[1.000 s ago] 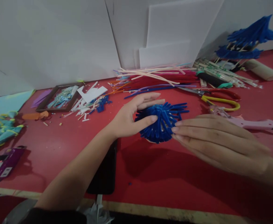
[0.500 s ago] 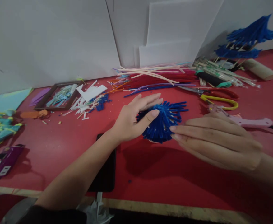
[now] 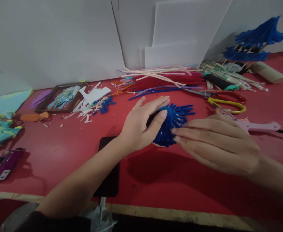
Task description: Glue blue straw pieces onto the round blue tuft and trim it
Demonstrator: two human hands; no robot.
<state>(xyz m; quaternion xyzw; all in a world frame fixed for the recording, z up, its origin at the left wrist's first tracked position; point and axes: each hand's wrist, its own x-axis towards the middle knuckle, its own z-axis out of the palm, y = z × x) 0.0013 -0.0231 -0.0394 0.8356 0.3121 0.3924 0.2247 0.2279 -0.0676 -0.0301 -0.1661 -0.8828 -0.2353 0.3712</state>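
A dome of blue pipe cleaners point(image 3: 167, 129), its strands fanning out from the top, is between my hands above the red table point(image 3: 141, 199). My left hand point(image 3: 145, 124) is wrapped round its left side, thumb across the near face and fingers behind. On the right, the fingertips of my right hand point(image 3: 216, 145) pinch the lower ends of the blue strands. Several strands at the upper right stick out loosely. My left palm and fingers hide the dome's left side, and its underside is mostly out of sight.
Behind lie coloured pipe cleaners point(image 3: 161, 79), scissors point(image 3: 226, 101) and a pink glue gun point(image 3: 259, 125). A blue-roofed model point(image 3: 250, 42) stands at the back right. A black phone point(image 3: 107, 180) lies by my left forearm. White scraps point(image 3: 95, 96) and a framed tray point(image 3: 42, 108) are at the left.
My right hand has shifted left, its fingertips further in over the blue strands. My left hand has moved slightly right, covering more of the dome's left side.
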